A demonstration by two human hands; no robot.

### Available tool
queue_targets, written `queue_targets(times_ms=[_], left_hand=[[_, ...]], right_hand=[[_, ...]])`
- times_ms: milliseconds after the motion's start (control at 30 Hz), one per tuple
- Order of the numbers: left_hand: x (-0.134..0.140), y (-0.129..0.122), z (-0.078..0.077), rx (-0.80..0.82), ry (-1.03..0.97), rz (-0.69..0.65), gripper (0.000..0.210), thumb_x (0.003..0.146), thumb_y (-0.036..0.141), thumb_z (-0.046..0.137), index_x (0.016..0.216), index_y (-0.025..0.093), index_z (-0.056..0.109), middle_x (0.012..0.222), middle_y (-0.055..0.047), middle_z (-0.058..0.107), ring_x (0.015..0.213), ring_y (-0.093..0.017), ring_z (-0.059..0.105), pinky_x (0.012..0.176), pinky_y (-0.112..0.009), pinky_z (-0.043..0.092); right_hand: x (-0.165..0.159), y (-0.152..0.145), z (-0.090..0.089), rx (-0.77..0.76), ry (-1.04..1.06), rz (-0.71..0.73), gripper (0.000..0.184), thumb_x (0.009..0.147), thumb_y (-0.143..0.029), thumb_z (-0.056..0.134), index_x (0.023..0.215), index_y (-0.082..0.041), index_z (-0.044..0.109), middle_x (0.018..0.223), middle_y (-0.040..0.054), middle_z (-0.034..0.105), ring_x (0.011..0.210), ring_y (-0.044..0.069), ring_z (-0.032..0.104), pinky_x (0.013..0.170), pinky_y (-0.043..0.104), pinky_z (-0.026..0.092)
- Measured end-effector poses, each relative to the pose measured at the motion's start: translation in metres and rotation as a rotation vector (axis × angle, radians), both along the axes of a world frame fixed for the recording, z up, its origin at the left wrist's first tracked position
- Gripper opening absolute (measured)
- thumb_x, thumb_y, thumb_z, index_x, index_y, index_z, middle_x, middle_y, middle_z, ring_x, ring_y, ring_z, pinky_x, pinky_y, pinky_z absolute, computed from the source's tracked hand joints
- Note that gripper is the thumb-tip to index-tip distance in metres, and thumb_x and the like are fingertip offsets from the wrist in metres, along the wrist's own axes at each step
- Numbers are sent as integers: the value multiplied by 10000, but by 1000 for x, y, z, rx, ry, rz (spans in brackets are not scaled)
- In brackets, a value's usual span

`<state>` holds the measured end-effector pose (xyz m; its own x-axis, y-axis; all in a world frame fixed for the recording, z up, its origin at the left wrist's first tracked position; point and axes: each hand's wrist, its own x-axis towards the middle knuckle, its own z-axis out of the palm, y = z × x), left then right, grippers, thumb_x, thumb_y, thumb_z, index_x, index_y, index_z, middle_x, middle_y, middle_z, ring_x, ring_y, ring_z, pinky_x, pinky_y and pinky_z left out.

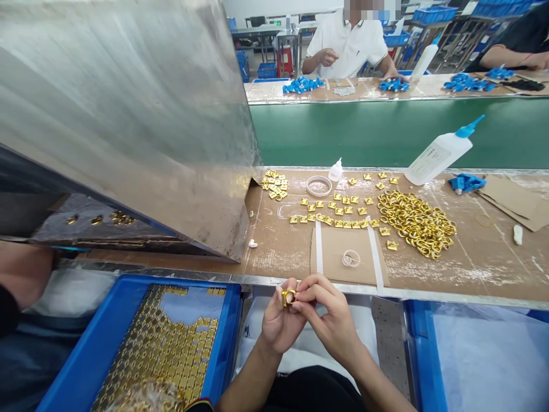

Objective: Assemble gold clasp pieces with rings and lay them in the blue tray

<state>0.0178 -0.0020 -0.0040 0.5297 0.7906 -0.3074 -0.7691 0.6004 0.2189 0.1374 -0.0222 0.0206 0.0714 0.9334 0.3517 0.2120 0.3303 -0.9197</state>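
Just past the table's front edge, my left hand (278,325) pinches a gold ring (285,297) with a squarish flat face. My right hand (328,303) closes its thumb and fingertips on the ring's band from the other side. Whether those right fingertips also hold something small is hidden. Beyond my hands lies a cardboard pad (330,272) taped to the table, with a small clear round cup (350,258) on it. Behind the pad, small gold pieces (338,212) sit in loose rows. A large heap of gold rings (416,223) lies to their right.
A metal housing (171,131) blocks the left. Blue trays stand low at left (234,320) and right (422,355); the left one holds gold squares (180,343). A large bottle (440,155), small bottle (335,170) and tape roll (318,185) stand behind. A co-worker (343,48) sits opposite.
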Motion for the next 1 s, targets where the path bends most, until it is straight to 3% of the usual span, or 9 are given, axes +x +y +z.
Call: queue_targets(times_ms=[300, 1000], left_hand=[[-2, 0, 0, 16, 28, 0, 494, 707, 460, 910, 667, 181, 504, 705, 44, 454, 672, -105, 480, 760, -253, 494], [-2, 0, -1, -15, -25, -4, 480, 677, 437, 933, 660, 160, 540, 675, 49, 453, 636, -75, 464, 691, -173, 486]], right_hand=[[-2, 0, -2, -13, 2, 8, 126, 944, -235, 698, 819, -230, 709, 876, 38, 673, 770, 171, 671, 690, 279, 572], [-2, 0, -2, 29, 37, 7, 109, 909, -147, 726, 839, -229, 716, 875, 20, 672, 760, 144, 675, 685, 232, 570]])
